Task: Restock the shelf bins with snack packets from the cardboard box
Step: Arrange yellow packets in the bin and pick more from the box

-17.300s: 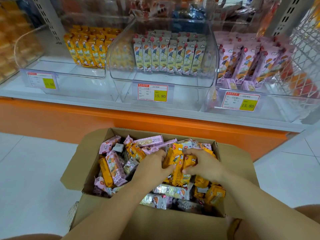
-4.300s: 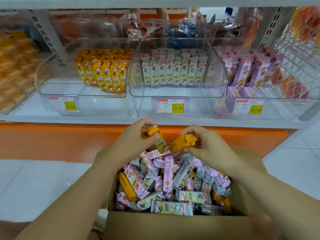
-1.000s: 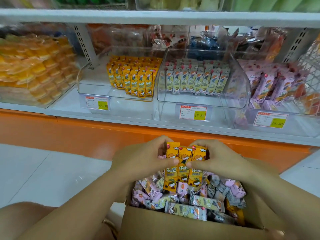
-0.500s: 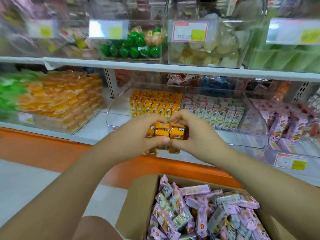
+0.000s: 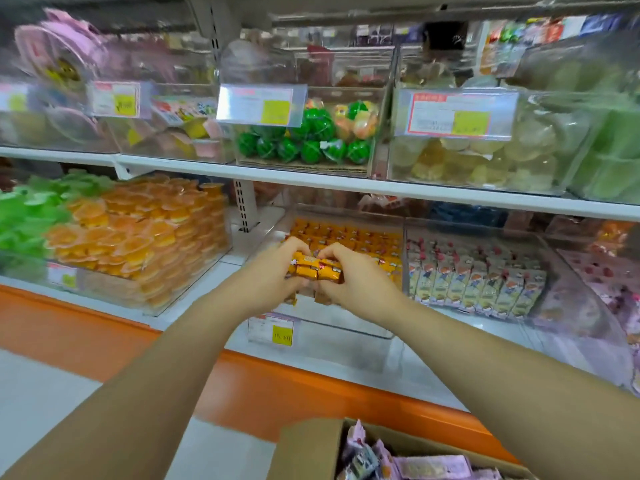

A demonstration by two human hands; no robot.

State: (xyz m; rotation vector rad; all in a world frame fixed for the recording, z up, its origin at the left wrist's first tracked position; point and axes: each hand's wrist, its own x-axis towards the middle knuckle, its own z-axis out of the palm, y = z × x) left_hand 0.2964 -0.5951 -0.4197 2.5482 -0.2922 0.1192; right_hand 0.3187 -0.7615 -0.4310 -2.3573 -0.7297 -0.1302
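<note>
Both hands hold one small bundle of orange snack packets (image 5: 313, 268) between them, my left hand (image 5: 273, 275) gripping its left side and my right hand (image 5: 349, 280) its right side. The bundle is at the front opening of the clear shelf bin (image 5: 349, 327) that holds rows of the same orange packets (image 5: 360, 240). The cardboard box (image 5: 308, 448) shows only at the bottom edge, with pink packets (image 5: 429, 465) in it.
A clear bin of cream packets (image 5: 474, 282) stands right of the orange bin, and a bin of pink packets (image 5: 599, 268) is further right. Orange and green jelly cups (image 5: 131, 237) fill the bin to the left. An upper shelf (image 5: 311, 180) with price tags overhangs.
My hands have carried the orange bundle forward and up from over the box to the mouth of the orange bin. The view has tilted upward, so the box has dropped to the bottom edge.
</note>
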